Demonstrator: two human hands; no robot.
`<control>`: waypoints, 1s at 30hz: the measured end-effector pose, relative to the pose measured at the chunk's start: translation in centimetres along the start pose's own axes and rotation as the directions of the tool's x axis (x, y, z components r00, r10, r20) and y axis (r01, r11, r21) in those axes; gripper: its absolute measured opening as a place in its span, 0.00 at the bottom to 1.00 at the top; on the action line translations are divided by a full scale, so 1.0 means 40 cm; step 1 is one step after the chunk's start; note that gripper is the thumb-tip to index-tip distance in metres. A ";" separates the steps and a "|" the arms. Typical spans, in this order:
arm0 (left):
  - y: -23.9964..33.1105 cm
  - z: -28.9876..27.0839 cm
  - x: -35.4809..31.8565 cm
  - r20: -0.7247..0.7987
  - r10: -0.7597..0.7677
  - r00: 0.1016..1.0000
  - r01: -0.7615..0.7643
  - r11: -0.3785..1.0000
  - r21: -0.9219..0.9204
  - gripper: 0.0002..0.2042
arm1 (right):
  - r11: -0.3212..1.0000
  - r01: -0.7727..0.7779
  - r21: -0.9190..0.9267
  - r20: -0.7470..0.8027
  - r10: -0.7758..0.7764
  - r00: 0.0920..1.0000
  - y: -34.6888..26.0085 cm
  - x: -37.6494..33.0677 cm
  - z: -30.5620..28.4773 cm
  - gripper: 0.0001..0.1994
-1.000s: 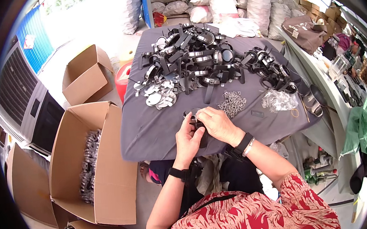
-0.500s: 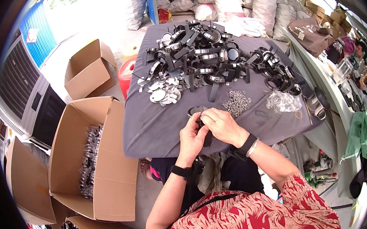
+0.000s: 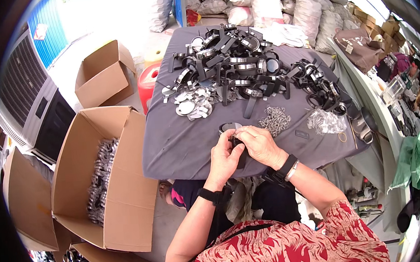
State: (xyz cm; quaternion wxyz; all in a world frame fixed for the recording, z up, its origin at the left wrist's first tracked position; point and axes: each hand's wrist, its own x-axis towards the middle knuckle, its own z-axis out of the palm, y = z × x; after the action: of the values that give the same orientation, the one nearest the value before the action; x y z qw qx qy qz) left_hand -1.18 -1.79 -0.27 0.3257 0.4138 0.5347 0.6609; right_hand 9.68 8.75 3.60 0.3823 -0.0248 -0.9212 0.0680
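Observation:
Near the front edge of the table point(image 3: 172, 153), both hands are closed on one small round black part point(image 3: 229, 126) with a pale rim and a flat black tail. My left hand point(image 3: 225, 155) grips it from the left, thumb and fingers pinched. My right hand point(image 3: 259, 144) pinches at its top right; anything small between those fingertips is hidden. Beyond lies a big heap of similar black parts with silver rings point(image 3: 244, 66). Thin silver discs point(image 3: 189, 106) are piled at its near left. Small metal clips point(image 3: 274, 120) lie just past my right hand.
Another cluster of black ringed parts point(image 3: 316, 82), a clear plastic bag point(image 3: 325, 121) and a metal pot point(image 3: 363, 129) are on the right. At left stand an open carton point(image 3: 126, 185) of shiny bagged pieces, a smaller carton point(image 3: 100, 85) and a red stool point(image 3: 147, 89). Sacks point(image 3: 307, 17) line the back.
The view has shifted slightly, so the table sits a little lower and further right. Both hands stay on the round black part, with only small finger movement.

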 end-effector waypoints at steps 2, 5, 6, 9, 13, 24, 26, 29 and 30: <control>-0.003 -0.001 0.000 -0.032 0.043 0.999 -0.043 0.999 -0.002 0.18 | 0.999 -0.019 0.030 0.081 0.016 0.997 0.003 0.006 -0.006 0.10; -0.002 -0.002 -0.003 0.002 0.034 0.999 -0.034 0.999 -0.010 0.18 | 0.992 -0.038 0.123 0.061 0.031 0.998 0.008 0.001 -0.007 0.10; 0.000 -0.002 -0.004 0.002 0.039 0.999 -0.039 0.999 -0.013 0.18 | 0.995 -0.033 0.098 0.049 0.028 0.998 0.006 -0.001 -0.005 0.10; 0.013 -0.005 -0.008 0.006 0.027 1.000 -0.027 1.000 0.010 0.17 | 0.999 -0.026 0.043 0.039 0.024 0.999 -0.009 0.003 -0.007 0.10; 0.017 -0.003 -0.005 0.000 0.006 1.000 -0.006 0.999 0.037 0.17 | 1.000 0.001 -0.017 0.088 0.000 0.996 -0.003 0.006 -0.007 0.10; 0.019 0.017 0.000 -0.168 0.069 0.983 -0.041 0.986 0.163 0.10 | 0.909 -0.326 0.257 0.308 0.243 0.920 0.059 0.138 -0.054 0.05; 0.021 0.018 -0.006 -0.181 0.101 0.978 -0.070 0.983 0.169 0.10 | 0.957 -0.222 0.187 0.370 0.141 0.918 0.066 0.206 -0.025 0.07; 0.031 0.013 -0.008 -0.188 0.099 0.977 -0.061 0.978 0.200 0.09 | 0.985 -0.122 0.125 0.418 0.059 0.907 0.090 0.266 0.083 0.11; 0.033 0.009 -0.011 -0.186 0.058 0.981 -0.016 0.975 0.220 0.09 | 0.984 -0.120 0.133 0.415 0.055 0.908 0.094 0.282 0.107 0.11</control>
State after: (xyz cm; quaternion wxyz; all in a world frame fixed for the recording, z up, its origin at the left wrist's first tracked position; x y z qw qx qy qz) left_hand -0.64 -2.31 0.97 0.2131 0.3915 0.6248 0.6410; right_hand -1.33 13.13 7.96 0.1783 -0.0215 -0.9706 0.1604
